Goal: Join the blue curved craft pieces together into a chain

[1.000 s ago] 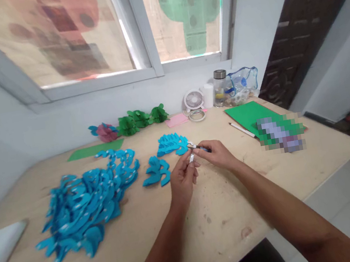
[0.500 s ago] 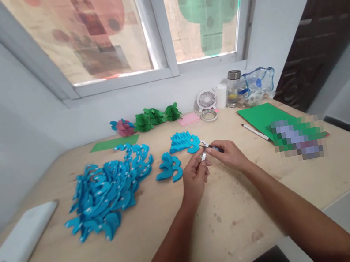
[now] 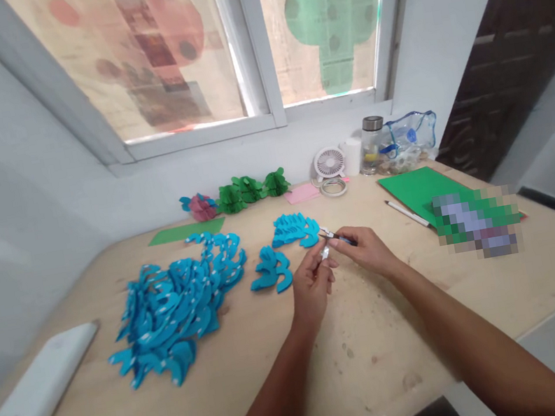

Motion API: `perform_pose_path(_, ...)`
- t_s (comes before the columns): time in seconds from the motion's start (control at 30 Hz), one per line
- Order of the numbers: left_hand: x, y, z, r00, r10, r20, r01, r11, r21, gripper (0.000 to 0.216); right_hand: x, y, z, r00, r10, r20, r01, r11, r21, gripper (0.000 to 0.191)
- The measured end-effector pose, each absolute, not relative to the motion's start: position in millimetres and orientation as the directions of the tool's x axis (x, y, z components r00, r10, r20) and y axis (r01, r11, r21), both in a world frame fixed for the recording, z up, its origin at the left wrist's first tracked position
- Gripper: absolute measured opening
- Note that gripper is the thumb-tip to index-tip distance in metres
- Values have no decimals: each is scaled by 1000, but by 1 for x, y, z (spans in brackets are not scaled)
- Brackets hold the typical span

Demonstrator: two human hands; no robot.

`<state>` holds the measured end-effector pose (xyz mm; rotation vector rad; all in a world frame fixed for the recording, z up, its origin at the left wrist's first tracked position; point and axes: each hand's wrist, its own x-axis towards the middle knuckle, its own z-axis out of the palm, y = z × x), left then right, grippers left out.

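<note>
My left hand (image 3: 311,280) is closed in a pinch on a small silvery-white piece (image 3: 325,252), too small to name. In my right hand (image 3: 366,248) is a slim dark tool with a pale end (image 3: 347,239); its exact kind is unclear. Both hands' fingertips come together above the table. Just beyond them lies a group of curved blue paper pieces (image 3: 289,229), overlapping in rows. A smaller blue paper cluster (image 3: 271,269) sits left of my left hand. Farther left spreads a large heap of folded blue paper pieces (image 3: 166,308) with white spots.
The wooden table (image 3: 264,380) holds a white device (image 3: 51,381) at left. Along the back stand green paper flowers (image 3: 249,190), a small fan (image 3: 329,162), a tape roll (image 3: 333,188) and a bottle (image 3: 371,146). Green sheets (image 3: 415,185) and a white pen (image 3: 406,213) lie right.
The whole view has shifted slightly, so everything sits a little lower and further right. Both hands keep nearly the same pose and hold the same things.
</note>
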<state>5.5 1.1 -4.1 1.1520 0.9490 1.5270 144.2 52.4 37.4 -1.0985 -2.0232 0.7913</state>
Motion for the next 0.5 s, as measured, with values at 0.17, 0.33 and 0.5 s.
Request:
perform_pose_path(0.17, 6, -1, -2, -83, 974, 212, -226, -226, 948, 47, 144, 53, 37, -381, 877, 293, 475, 457, -752, 34)
perform_pose_path(0.33, 6, -1, 3, -87, 975, 205, -215, -219, 952, 48, 144, 53, 37, -357, 889, 287, 483, 439, -757, 36)
perform_pose_path(0.5, 5, -1, 1, -118, 972, 205, -245, -228, 942, 46, 144, 52, 38, -353, 897, 266, 496, 421, -760, 36)
